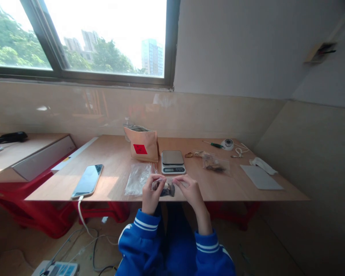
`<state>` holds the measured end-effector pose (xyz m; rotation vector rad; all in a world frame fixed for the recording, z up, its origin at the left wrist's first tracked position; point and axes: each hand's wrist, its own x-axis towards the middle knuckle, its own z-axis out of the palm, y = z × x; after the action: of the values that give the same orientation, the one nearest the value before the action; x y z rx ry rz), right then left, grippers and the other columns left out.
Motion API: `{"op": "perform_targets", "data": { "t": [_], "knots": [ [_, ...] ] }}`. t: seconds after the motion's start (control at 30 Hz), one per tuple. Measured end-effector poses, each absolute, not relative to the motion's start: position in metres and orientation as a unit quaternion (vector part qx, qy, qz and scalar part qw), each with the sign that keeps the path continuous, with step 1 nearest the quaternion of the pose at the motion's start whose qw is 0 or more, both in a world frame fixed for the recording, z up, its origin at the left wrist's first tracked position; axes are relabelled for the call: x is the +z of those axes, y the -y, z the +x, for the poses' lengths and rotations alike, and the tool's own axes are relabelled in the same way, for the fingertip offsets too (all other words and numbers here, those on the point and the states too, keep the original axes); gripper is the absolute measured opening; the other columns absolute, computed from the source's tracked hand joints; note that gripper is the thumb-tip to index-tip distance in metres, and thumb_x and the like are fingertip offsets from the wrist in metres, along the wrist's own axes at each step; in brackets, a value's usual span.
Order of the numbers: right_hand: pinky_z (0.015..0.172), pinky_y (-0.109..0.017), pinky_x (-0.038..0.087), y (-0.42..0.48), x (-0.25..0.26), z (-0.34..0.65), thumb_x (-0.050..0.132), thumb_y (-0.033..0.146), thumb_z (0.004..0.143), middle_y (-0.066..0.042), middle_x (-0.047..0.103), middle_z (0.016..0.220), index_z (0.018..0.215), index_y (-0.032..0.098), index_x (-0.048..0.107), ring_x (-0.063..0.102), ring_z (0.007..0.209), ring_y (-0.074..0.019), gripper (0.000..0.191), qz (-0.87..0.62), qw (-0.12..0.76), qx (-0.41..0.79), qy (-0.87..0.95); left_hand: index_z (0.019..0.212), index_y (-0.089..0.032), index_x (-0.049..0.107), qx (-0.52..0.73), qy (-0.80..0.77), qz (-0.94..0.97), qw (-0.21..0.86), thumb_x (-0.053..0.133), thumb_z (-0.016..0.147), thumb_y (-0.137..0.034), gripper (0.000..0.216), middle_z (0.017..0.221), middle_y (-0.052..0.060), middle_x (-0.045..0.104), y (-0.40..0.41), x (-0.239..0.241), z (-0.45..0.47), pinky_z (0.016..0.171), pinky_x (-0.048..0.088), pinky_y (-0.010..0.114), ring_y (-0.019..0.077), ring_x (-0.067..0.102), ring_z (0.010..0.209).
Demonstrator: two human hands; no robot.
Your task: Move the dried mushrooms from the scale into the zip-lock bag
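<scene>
I see a wide window (pixel 83 38) letting bright daylight in, with green trees and tall buildings beyond its dark frame. Below it a beige tiled wall (pixel 212 115) runs behind a wooden table (pixel 115 168) standing on red supports, a lower wooden bench (pixel 25 153) at its left. The white upper wall (pixel 232 42) meets the corner at right, and cables trail over the floor (pixel 261 249).

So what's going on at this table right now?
A person in blue sleeves holds a small clear bag of dark bits at the near table edge, left hand and right hand pinching its top corners. Just behind it sits a small digital scale, with a tan pouch bearing a red label and a stack of clear bags to the left. Another filled bag lies to the right, a phone far left.
</scene>
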<state>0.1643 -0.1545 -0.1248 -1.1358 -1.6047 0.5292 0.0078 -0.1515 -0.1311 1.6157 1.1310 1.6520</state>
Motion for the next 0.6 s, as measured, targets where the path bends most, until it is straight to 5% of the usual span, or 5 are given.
{"op": "perform_targets", "data": {
  "t": [0.37,0.6],
  "knots": [
    [0.067,-0.026,0.044,0.152,-0.127,0.147,0.052,0.015,0.083,-0.002,0.062,0.07,0.071,0.02,0.062,0.057,0.07,-0.0168,0.017,-0.491,0.5,0.14,0.699,0.084,-0.017,0.061,0.592,-0.397,0.603,0.358,0.061,0.082,-0.037,0.021,0.08,0.002,0.062,0.15,-0.135,0.001,0.072,0.048,0.026,0.015,0.061,0.077],
    [0.081,-0.03,0.048,0.159,-0.113,0.146,0.057,0.033,0.086,-0.003,0.069,0.091,0.105,0.022,0.062,0.064,0.085,-0.018,0.022,-0.444,0.491,0.24,0.71,0.083,-0.016,0.063,0.606,-0.403,0.575,0.375,0.064,0.078,-0.038,0.022,0.077,0.002,0.064,0.151,-0.134,-0.009,0.07,0.047,0.025,0.015,0.061,0.074]
  ]
}}
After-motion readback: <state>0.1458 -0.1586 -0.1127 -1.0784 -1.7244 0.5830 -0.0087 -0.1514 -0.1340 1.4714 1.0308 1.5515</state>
